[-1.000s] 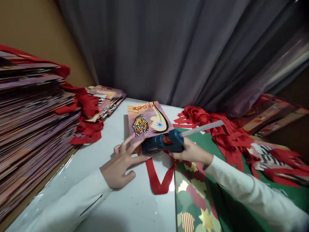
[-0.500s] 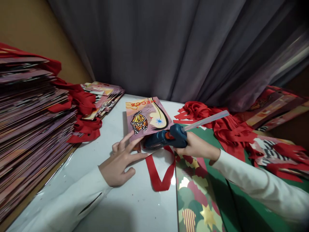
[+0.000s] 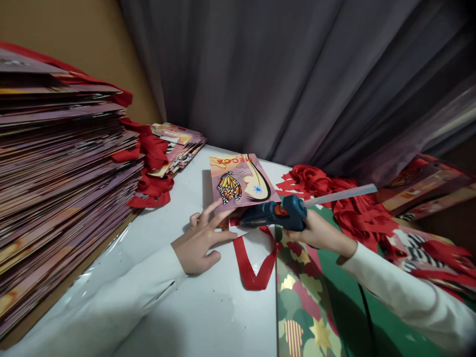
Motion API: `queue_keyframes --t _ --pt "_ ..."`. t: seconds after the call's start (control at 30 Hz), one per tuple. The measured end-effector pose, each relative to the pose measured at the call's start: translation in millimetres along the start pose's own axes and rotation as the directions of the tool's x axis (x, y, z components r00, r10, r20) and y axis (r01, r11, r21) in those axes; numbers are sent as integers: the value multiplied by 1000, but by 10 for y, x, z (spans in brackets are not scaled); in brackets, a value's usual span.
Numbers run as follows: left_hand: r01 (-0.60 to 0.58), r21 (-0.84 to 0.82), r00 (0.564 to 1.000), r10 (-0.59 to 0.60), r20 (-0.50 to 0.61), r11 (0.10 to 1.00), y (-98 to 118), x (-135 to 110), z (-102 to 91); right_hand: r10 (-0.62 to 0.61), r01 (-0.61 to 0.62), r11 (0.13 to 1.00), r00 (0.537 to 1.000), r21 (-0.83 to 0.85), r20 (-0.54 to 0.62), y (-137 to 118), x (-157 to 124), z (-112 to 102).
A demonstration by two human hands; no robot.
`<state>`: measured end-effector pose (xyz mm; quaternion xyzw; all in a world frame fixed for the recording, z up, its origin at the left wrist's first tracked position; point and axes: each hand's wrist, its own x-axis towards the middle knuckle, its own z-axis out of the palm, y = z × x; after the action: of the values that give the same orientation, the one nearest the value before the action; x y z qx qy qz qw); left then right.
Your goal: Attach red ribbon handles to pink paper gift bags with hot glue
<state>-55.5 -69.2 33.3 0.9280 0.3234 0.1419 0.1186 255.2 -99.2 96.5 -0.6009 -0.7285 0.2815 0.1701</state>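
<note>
A flat pink paper bag with a butterfly print lies on the white table. My left hand rests at its near edge, fingers spread and lifting the top layer. My right hand grips a blue glue gun with a clear glue stick out the back. The gun's nozzle points left at the bag's near edge. A red ribbon loop hangs from that edge toward me.
A tall stack of similar flat bags with red handles fills the left side. A smaller pile lies behind. Loose red ribbons lie at right. Patterned green paper covers the table's right part. A grey curtain hangs behind.
The view has shifted, so everything sits a little further right in frame. The glue gun's nozzle has drawn slightly away from my left fingers. My left hand keeps its place on the bag.
</note>
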Motion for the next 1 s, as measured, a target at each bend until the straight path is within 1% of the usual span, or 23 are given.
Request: queue_keyframes --t 0.13,0.23,0.43,0.53,0.73,0.87,0.93,1.0 --pt "-4 4 1000 4 -7 1000 2 15 -2 -3 -2 992 999 -127 -38 69 -19 -55" --pt "-5 -3 1000 5 -31 1000 4 23 3 7 -20 982 998 -187 -69 74 -36 -98" --pt "12 -25 1000 -13 -20 1000 23 38 -4 16 -46 968 993 -248 -120 -54 -102 -220" --pt "6 -31 999 -7 -32 1000 21 46 4 53 -86 953 991 -291 -122 -102 -120 -258" --pt "-1 -23 998 0 -61 1000 26 50 54 120 -156 885 987 -438 -110 -177 -101 -270" --pt "-5 -3 995 4 -104 1000 44 63 84 162 -200 828 980 -524 -118 -249 -76 -278" --pt "-16 -4 994 16 -110 1000 53 74 94 156 -201 807 979 -555 -128 -288 -74 -267" --pt "-32 -10 993 30 -111 999 66 83 102 106 -182 796 981 -577 -163 -335 -83 -235"
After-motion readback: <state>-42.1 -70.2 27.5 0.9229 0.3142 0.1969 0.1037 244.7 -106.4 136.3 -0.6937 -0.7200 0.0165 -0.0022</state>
